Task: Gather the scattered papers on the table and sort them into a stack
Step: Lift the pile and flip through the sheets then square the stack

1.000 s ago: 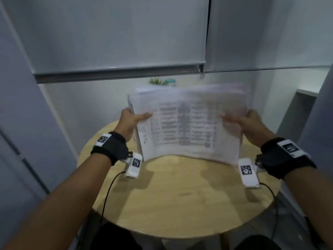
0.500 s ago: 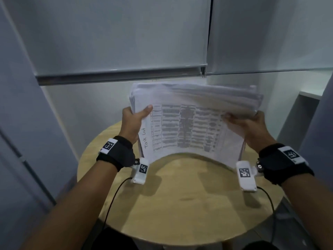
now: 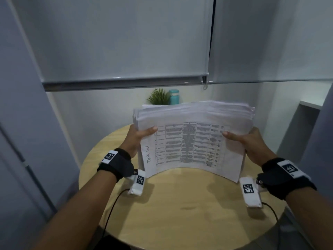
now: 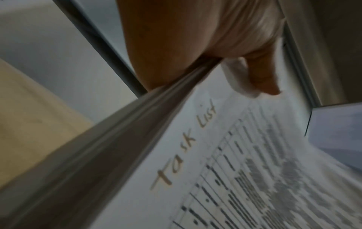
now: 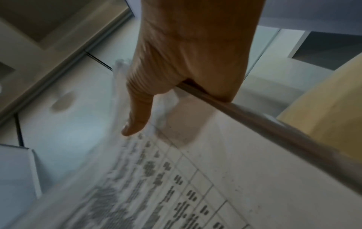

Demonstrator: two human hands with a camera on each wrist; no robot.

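Pinching the upright paper stack (image 3: 191, 147) by its side edges, left hand (image 3: 134, 141) and right hand (image 3: 252, 144) hold it between them.

**Inventory by count**

One thick stack of white printed papers (image 3: 192, 141), its sheets too many to count. One round pale wooden table (image 3: 180, 213). Two bare hands: left hand (image 3: 134, 141) and right hand (image 3: 252, 143). Two black wrist straps (image 3: 117, 163). Two white tagged camera units (image 3: 138, 182). One small green spiky plant (image 3: 158, 96). One teal lidded jar (image 3: 174, 97). Two pale roller blinds (image 3: 117, 42).

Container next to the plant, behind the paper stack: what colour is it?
Teal. The container shows only in the head view.
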